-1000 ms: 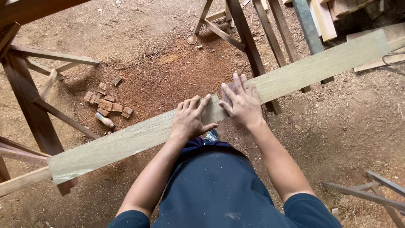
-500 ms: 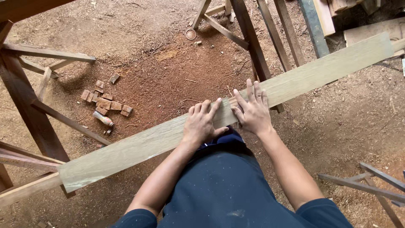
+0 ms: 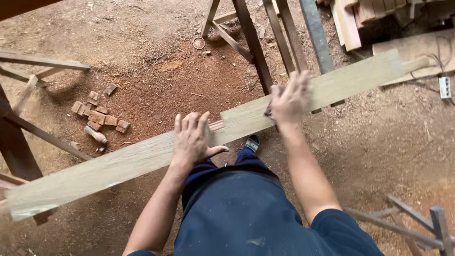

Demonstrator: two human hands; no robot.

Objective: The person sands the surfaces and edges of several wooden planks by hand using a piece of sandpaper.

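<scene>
A long pale wooden plank [image 3: 118, 166] runs from the lower left up to the upper right, across wooden trestles. My left hand [image 3: 192, 138] lies flat on it near the middle, fingers forward and thumb out to the right. My right hand [image 3: 290, 97] is further up the plank and blurred. It presses a small dark sheet [image 3: 268, 110] against the wood, of which only an edge shows by the thumb. A small reddish mark [image 3: 216, 125] sits on the plank between my hands. My dark blue trousers and one shoe [image 3: 252, 142] show below the plank.
A dark trestle [image 3: 251, 45] stands at the top centre and another frame [image 3: 19, 142] at the left. Small wood blocks [image 3: 97, 116] lie on the sawdust floor. Stacked boards [image 3: 353, 21] and a white socket strip [image 3: 444, 87] are at the top right, thin slats [image 3: 412, 223] at the lower right.
My right hand has slid up the plank to the right, away from my left hand, which stays flat in place. The view has shifted slightly.
</scene>
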